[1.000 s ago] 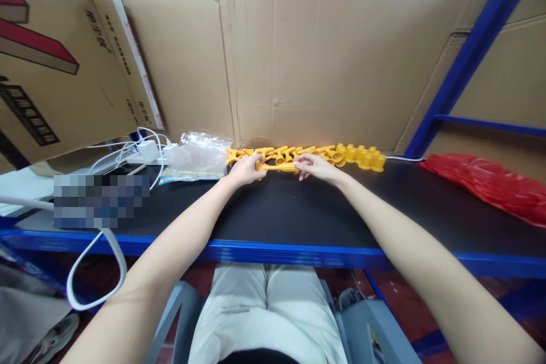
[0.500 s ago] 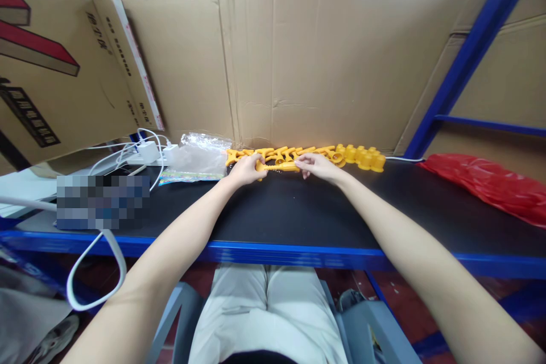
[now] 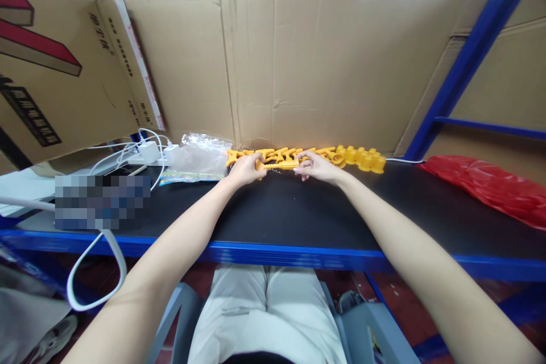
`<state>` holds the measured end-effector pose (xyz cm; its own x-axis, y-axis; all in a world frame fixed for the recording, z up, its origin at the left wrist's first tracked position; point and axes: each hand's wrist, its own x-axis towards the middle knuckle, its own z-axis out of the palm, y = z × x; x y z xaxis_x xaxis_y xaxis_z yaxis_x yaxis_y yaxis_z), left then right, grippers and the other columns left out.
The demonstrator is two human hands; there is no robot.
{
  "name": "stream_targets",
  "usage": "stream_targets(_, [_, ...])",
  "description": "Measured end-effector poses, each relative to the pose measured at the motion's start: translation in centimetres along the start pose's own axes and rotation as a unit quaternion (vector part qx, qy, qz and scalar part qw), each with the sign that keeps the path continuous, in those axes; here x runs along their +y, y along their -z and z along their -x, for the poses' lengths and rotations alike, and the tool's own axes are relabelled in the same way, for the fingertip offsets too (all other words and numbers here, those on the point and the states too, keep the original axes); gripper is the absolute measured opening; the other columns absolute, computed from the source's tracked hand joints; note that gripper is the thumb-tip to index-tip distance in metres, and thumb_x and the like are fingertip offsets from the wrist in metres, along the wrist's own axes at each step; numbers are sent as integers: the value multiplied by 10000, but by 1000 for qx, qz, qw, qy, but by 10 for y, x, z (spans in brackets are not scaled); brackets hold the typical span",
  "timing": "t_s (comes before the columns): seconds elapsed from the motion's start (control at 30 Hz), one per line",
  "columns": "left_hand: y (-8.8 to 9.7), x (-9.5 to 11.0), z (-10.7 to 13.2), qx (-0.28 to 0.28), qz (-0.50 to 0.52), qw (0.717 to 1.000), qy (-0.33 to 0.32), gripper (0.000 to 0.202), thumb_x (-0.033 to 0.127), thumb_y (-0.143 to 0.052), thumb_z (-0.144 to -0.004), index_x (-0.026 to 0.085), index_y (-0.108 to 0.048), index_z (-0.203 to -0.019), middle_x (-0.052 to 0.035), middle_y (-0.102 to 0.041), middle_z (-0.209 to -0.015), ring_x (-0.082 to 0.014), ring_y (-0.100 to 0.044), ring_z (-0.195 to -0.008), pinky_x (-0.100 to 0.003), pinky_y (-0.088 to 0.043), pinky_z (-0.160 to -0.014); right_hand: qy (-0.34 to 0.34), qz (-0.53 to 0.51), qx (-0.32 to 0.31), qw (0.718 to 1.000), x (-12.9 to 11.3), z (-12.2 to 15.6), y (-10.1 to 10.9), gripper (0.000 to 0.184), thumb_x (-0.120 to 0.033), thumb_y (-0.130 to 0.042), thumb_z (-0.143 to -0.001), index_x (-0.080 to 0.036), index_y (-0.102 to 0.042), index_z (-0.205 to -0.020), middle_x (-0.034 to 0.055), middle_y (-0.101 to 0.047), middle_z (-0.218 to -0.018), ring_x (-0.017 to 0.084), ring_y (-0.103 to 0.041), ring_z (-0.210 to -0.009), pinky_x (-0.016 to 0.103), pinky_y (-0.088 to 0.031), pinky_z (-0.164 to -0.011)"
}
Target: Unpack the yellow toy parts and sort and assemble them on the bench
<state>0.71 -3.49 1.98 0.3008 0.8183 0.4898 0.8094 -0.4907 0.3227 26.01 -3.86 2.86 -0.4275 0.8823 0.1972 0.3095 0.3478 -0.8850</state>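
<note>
Between my hands is a long yellow plastic piece (image 3: 285,165) with a narrow ribbed shaft, held level just over the black tabletop. My left hand (image 3: 246,170) is closed around its left end. At the right end, the fingertips of my right hand (image 3: 319,168) pinch it, covering the tip. Right behind it lies a row of yellow plastic parts (image 3: 279,154) with forked shapes, partly hidden by my hands. Several yellow cup-shaped parts (image 3: 362,158) stand grouped to the right of that row. A small dark chain-like shape below the piece is too fine to make out.
A clear plastic bag (image 3: 205,153) lies left of the yellow parts. Farther left are white cables and chargers (image 3: 148,152). A red plastic bag (image 3: 486,185) lies at the right. Cardboard (image 3: 324,68) walls the back; a blue metal edge (image 3: 294,255) runs along the front.
My right hand's fingers have shifted slightly to the left along the yellow piece. My left hand keeps its hold in nearly the same place.
</note>
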Motion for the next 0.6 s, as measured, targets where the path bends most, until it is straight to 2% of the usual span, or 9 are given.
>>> stream_targets(0.1, [2, 3, 1, 2, 4, 1000, -13, 255, 320, -604, -709, 193, -615, -929, 2, -582, -650, -141, -513, -614, -250, -342, -585, -6, -5, -20, 1000, 0, 1, 1, 364, -475, -669, -751, -171, -486, -832, 25, -660, -646, 92, -574, -477, 226, -473, -513])
stream_targets(0.2, [4, 6, 2, 5, 3, 1000, -26, 249, 301, -607, -700, 192, -619, -924, 5, -579, -652, -137, -510, -615, -246, -341, -588, -45, 2, -19, 999, 0, 0, -2, 480, -619, -504, -812, -152, -504, -702, 68, -649, -575, 92, -541, -400, 217, -427, -424])
stream_targets(0.33, [3, 6, 2, 5, 2, 1000, -24, 256, 295, -610, -697, 189, -620, -930, 8, -569, -646, -140, -517, -616, -246, -344, -586, -85, 17, 5, 996, -2, -1, -5, 572, -648, -364, -859, -126, -551, -718, 88, -638, -545, 96, -536, -371, 212, -402, -382])
stream_targets(0.4, [3, 5, 1, 5, 0, 1000, -22, 261, 298, -610, -700, 189, -620, -938, 9, -569, -645, -141, -521, -617, -247, -349, -589, -90, 3, 2, 996, -3, 0, -4, 505, -597, -413, -873, -116, -566, -875, 92, -675, -639, 108, -585, -432, 213, -440, -418])
stream_targets(0.47, [2, 4, 1, 4, 0, 1000, -20, 264, 297, -612, -701, 187, -619, -941, 9, -571, -645, -141, -524, -619, -248, -353, -592, -81, -24, -5, 996, -3, 1, -3, 427, -489, -568, -841, -131, -508, -1065, 76, -700, -745, 115, -627, -512, 219, -489, -489])
stream_targets(0.5, [2, 4, 1, 4, 0, 1000, -18, 265, 295, -612, -701, 186, -619, -942, 8, -572, -646, -142, -526, -619, -248, -354, -593, -72, -36, -7, 997, -3, 2, -3, 455, -423, -641, -809, -142, -469, -1123, 63, -703, -774, 116, -637, -541, 225, -507, -526])
stream_targets(0.57, [3, 4, 1, 4, 0, 1000, -17, 265, 291, -615, -698, 184, -617, -941, 7, -574, -648, -143, -528, -621, -248, -354, -592, -54, -47, -11, 997, -4, 3, -3, 483, -340, -708, -764, -147, -449, -1124, 46, -700, -763, 114, -639, -555, 235, -521, -572])
stream_targets(0.6, [3, 5, 1, 4, -1, 1000, -18, 266, 291, -616, -697, 184, -617, -940, 7, -575, -649, -143, -529, -623, -248, -355, -593, -49, -46, -15, 998, -4, 3, -3, 432, -344, -700, -771, -142, -470, -1076, 46, -696, -741, 113, -634, -546, 238, -520, -574])
